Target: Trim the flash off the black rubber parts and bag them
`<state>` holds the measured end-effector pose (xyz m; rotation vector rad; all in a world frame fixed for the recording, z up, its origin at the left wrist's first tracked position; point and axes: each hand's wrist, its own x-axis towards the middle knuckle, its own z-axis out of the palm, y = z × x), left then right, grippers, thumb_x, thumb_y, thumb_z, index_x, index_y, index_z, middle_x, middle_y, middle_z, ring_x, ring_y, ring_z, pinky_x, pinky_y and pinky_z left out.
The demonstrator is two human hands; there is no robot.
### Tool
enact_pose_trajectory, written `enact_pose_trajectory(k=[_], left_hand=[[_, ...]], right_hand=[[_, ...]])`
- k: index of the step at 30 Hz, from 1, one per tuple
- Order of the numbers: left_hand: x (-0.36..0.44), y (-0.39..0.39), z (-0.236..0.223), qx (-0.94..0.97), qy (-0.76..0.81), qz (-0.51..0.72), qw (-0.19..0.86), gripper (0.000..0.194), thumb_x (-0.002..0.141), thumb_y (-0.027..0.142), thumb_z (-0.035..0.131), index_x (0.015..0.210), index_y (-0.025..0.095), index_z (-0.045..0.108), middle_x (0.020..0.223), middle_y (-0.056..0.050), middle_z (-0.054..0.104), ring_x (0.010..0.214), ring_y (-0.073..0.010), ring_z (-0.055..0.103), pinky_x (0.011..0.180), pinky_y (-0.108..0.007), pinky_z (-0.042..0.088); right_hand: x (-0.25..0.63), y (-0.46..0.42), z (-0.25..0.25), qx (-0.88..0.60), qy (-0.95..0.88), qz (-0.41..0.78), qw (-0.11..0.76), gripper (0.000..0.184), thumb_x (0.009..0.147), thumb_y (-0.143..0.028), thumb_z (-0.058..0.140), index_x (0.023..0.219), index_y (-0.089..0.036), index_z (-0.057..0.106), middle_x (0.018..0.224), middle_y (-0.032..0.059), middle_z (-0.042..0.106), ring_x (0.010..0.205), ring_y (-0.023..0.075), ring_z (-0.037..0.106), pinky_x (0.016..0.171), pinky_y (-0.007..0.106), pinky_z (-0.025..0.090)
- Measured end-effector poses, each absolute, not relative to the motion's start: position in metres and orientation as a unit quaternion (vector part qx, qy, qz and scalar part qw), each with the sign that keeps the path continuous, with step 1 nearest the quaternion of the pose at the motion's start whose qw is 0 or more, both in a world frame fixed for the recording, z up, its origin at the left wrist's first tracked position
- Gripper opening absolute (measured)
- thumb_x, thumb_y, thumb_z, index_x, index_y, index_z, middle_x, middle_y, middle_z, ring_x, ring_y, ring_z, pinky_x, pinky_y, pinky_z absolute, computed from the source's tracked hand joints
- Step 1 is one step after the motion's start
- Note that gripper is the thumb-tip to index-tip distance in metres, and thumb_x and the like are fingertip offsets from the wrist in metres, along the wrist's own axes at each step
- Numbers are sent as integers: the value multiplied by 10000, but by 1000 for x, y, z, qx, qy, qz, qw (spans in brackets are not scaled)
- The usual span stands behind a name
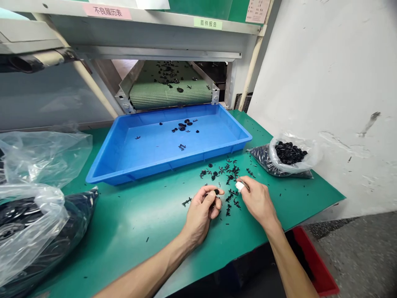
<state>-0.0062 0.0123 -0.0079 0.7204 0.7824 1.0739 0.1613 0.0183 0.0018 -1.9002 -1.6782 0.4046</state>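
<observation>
My left hand (201,213) is over the green table, its fingers curled round a small round black plastic part (216,192). Whether more parts sit in that palm is hidden. To its right, my right hand (257,200) is closed, with a white wrap or cover (240,186) at a fingertip. A thin dark edge shows by its fingers, too small to name. Between and beyond both hands lies a loose pile of small black plastic pieces (231,169), some round, some branched like sprues. One branched piece (187,201) rests left of my left hand.
A blue tray (149,169) with several black parts stands below a green conveyor belt (173,96) carrying more. At right is an open plastic bag (288,165) of black parts; larger bags (46,231) fill the left. A red bin (322,269) stands below the table's edge.
</observation>
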Motion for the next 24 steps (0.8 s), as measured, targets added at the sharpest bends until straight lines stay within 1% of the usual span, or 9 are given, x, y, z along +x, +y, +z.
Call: enact_pose_trajectory(k=[2, 3, 5, 7, 11, 14, 17, 20, 24], left_hand=[[-7, 13, -6, 308, 346, 487, 741, 190, 833, 292, 580, 962, 152, 590, 891, -50, 600, 503, -32, 399, 406, -164, 249], [-8, 14, -5, 300, 341, 486, 747, 198, 831, 288, 580, 964, 142, 599, 893, -55, 593, 519, -36, 409, 400, -158, 254], [-10, 15, -3, 288, 333, 486, 755, 199, 833, 294, 574, 939, 129, 609, 902, -64, 583, 558, -47, 431, 393, -149, 263], [-10, 15, -3, 279, 325, 488, 761, 204, 841, 318, 562, 895, 126, 607, 911, -66, 575, 588, -55, 447, 390, -143, 268], [-9, 14, -3, 283, 322, 468, 773, 269, 853, 398, 536, 812, 135, 572, 818, -41, 556, 566, -58, 446, 395, -149, 272], [-6, 14, -5, 295, 329, 454, 774, 276, 833, 425, 565, 855, 150, 560, 790, -23, 547, 543, -56, 441, 387, -152, 232], [-6, 14, -7, 316, 335, 437, 773, 289, 822, 426, 585, 889, 145, 573, 682, 6, 516, 490, -43, 379, 390, -156, 194], [-8, 14, -8, 320, 335, 425, 777, 267, 801, 389, 629, 875, 136, 589, 566, 41, 452, 465, -36, 324, 409, -157, 189], [-9, 15, -7, 294, 342, 438, 777, 324, 761, 356, 682, 995, 144, 609, 771, -29, 572, 527, -36, 379, 421, -156, 201]], right_hand=[[159, 28, 1, -704, -655, 110, 253, 345, 819, -136, 408, 1076, -215, 624, 970, 56, 648, 826, 172, 576, 668, 246, 363], [156, 33, 1, -706, -663, 95, 231, 367, 816, -120, 406, 1096, -217, 622, 994, 65, 640, 843, 178, 577, 670, 251, 362], [152, 40, 1, -715, -667, 77, 193, 367, 818, -102, 399, 1071, -221, 637, 969, 70, 631, 815, 180, 576, 646, 256, 357], [150, 41, 2, -717, -669, 69, 184, 340, 820, -94, 397, 1005, -218, 654, 931, 63, 621, 778, 175, 571, 626, 257, 354], [150, 28, 8, -682, -683, 69, 250, 308, 835, -96, 387, 993, -198, 632, 931, 54, 597, 777, 166, 562, 660, 256, 384], [146, 11, 18, -611, -722, 124, 300, 312, 861, -104, 375, 1027, -221, 612, 964, 31, 586, 817, 144, 565, 714, 241, 410], [138, -3, 30, -572, -747, 170, 292, 321, 877, -119, 371, 1042, -252, 611, 945, 14, 577, 788, 132, 564, 703, 239, 421], [134, -11, 35, -566, -755, 182, 275, 383, 856, -95, 358, 1130, -255, 571, 1004, 25, 567, 786, 133, 571, 697, 245, 435], [133, -20, 26, -609, -727, 125, 292, 439, 836, -76, 322, 1208, -208, 515, 1043, 61, 592, 825, 156, 589, 687, 258, 445]])
